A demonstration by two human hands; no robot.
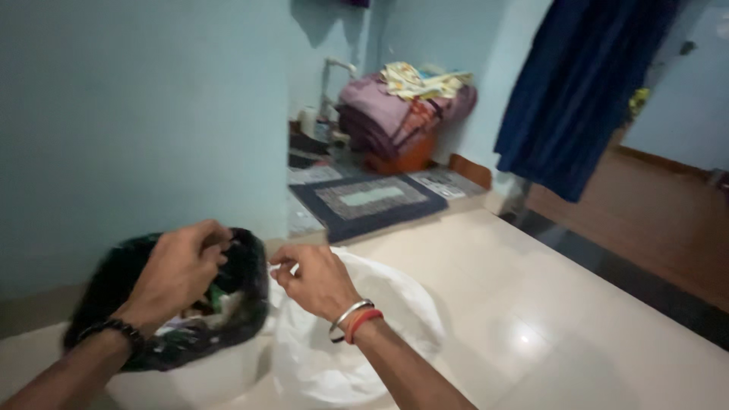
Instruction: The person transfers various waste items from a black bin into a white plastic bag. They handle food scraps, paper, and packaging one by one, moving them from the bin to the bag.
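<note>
At lower left of the frame, the left hand (181, 271) was closed on the rim of a black bin liner (244, 292) lining a white bin (199, 380). At lower centre, the right hand (315, 279) pinched the edge of a white plastic bag (380, 319) lying crumpled on the floor. The bin's contents were dim and indistinct; its base was cut off.

Thin glossy black plastic bag (243, 288), crinkled, thin white plastic bag (380, 319), softly shiny, smooth pale floor tiles (531, 304) with a glossy sheen, matt painted wall (137, 114), woven cloth mat (368, 201), folded cloth blankets (395, 114), dark blue cloth curtain (585, 83), metal bangle (345, 315).
</note>
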